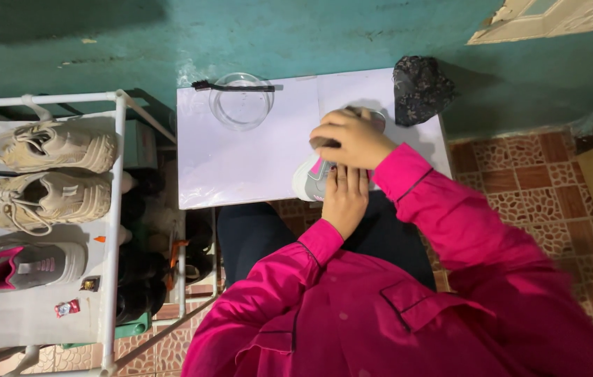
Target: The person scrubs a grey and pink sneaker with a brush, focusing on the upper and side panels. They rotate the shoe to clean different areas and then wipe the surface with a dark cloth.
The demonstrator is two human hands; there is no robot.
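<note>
A grey and pink sneaker lies on the white table, near its front edge on the right. My left hand grips the sneaker from the near side, fingers over its opening. My right hand is on top of the shoe, closed on a small dark object whose kind I cannot make out. Both sleeves are bright pink.
A clear glass bowl and a black brush sit at the table's far edge. A dark patterned cloth lies at the far right corner. Left, a white rack holds two beige sneakers and a grey-pink one.
</note>
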